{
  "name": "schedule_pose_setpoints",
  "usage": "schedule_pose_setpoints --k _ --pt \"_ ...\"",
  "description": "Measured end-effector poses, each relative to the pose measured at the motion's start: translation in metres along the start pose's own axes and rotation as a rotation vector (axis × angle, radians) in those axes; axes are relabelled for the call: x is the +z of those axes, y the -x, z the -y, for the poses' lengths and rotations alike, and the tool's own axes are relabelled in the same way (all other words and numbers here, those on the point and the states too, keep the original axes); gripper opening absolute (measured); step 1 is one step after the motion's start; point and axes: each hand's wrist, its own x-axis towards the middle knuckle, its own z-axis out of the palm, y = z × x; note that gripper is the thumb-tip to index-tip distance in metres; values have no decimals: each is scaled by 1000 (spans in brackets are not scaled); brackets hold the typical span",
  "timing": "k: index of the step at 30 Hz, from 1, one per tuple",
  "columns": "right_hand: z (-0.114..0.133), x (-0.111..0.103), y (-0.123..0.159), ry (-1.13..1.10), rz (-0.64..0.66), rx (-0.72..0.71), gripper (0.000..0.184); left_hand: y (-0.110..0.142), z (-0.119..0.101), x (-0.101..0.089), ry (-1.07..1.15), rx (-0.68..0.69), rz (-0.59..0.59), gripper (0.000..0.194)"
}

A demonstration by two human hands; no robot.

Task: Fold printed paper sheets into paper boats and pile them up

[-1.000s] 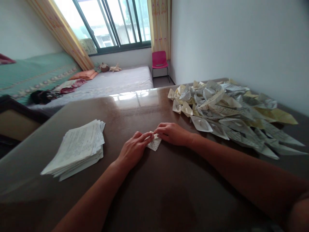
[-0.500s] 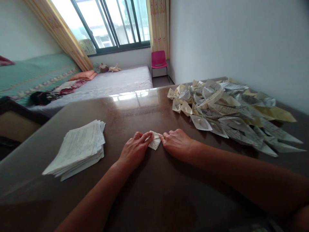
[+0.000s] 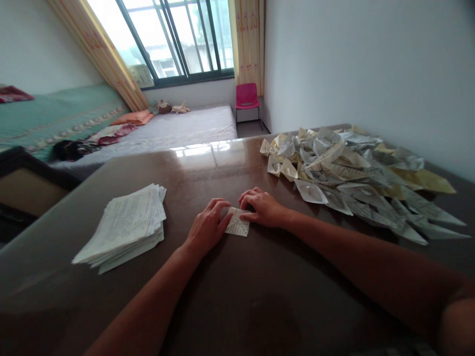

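Note:
A small folded paper [image 3: 238,226] with handwriting or print on it lies on the brown table between my two hands. My left hand [image 3: 208,222] grips its left edge, thumb on the paper and fingers curled along the far side. From the right, my right hand [image 3: 265,208] holds the other edge with its thumb on top, the fingers arched just beyond. The fingertips partly cover the paper's far corners. To the left rests a stack of written sheets [image 3: 124,225]. At the right spreads a heap of folded paper boats [image 3: 341,173].
The glossy table [image 3: 208,301] reaches to the wall on the right. A dark chair [image 3: 33,193] stands at its left side. Beyond are a bed [image 3: 200,123], a pink chair [image 3: 247,96] and a window [image 3: 181,42] with curtains.
The folded paper has turned and shows a wider, squarer face. Both hands have shifted their grip, and the right fingers have lifted into an arch. The view has tilted slightly.

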Motion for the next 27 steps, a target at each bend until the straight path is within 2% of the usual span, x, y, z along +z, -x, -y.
schedule_pose_setpoints --k 3,5,7,10,11,13,15,18,21,23,25,27 --pt "-1 2 -1 -162 16 -48 18 -1 -2 -1 42 -34 33 34" --pt "-1 3 -1 -294 17 -57 12 -2 -2 -2 97 -30 81 28" --pt "0 3 -3 -455 -40 -29 9 -3 -1 -4 236 -73 107 26" --pt "2 4 -6 -677 -213 82 23 -3 0 -8 599 -209 54 29" --pt "2 4 -7 -742 -236 124 30 -4 0 -9 715 -248 32 30" --pt "3 5 -7 -837 -199 173 39 -3 -1 -10 884 -298 12 32" --pt "5 7 -6 -860 -136 157 42 -3 -2 -9 968 -314 33 32" --pt "10 8 -2 -669 -173 85 27 -2 -3 -5 913 -259 27 27" --pt "16 2 4 -224 -271 1 7 -1 -2 -3 531 -124 -159 29" --pt "19 -2 7 110 -268 -79 8 -1 -2 -5 223 -15 -265 34" --pt "21 -5 9 348 -207 -164 14 0 -3 -8 15 97 -255 26" --pt "22 -7 9 446 -132 -232 16 0 -3 -9 -67 195 -154 18"
